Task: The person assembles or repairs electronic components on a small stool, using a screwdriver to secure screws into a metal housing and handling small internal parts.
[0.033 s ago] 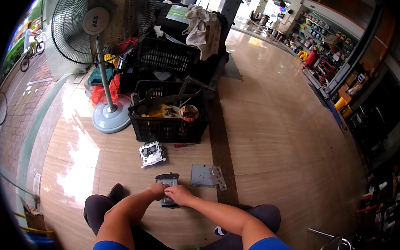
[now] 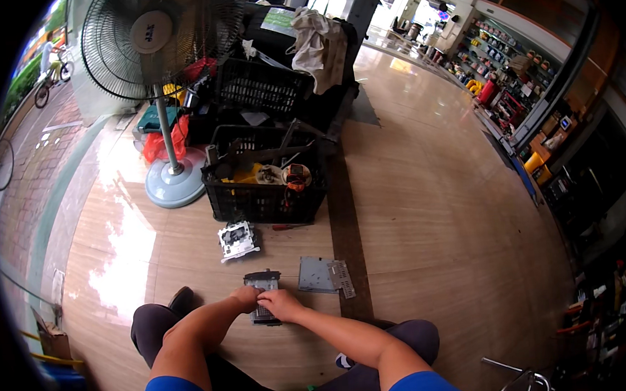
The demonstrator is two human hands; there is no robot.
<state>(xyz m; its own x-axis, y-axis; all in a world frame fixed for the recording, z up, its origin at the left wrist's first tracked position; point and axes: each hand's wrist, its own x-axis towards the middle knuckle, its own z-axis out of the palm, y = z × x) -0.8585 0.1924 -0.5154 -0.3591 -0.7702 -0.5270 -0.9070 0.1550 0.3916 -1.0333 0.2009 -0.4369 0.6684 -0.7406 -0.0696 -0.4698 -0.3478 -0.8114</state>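
On the floor between my legs lies a small grey metal device casing (image 2: 263,278) with a dark strip along its far edge and a perforated near part. My left hand (image 2: 245,298) is closed at its left side, its fingers curled in. From the right, my right hand (image 2: 279,305) reaches over the casing, fingers bent together, and the fingertips of both hands meet near its middle. The exact part under the fingertips is hidden. Right of the casing lie a flat grey metal plate (image 2: 316,275) and a narrow perforated metal strip (image 2: 342,278) touching it.
Farther ahead rests a white-and-black disc drive mechanism (image 2: 238,241). Behind it stands a black plastic crate (image 2: 264,208) of tools, with a red-handled tool (image 2: 283,227) at its foot. A standing fan (image 2: 164,126) rises at the left. A chrome tubular frame (image 2: 522,376) is at lower right.
My hands and the casing look the same. Outside at far left, a person with a bicycle has shifted slightly to the right.
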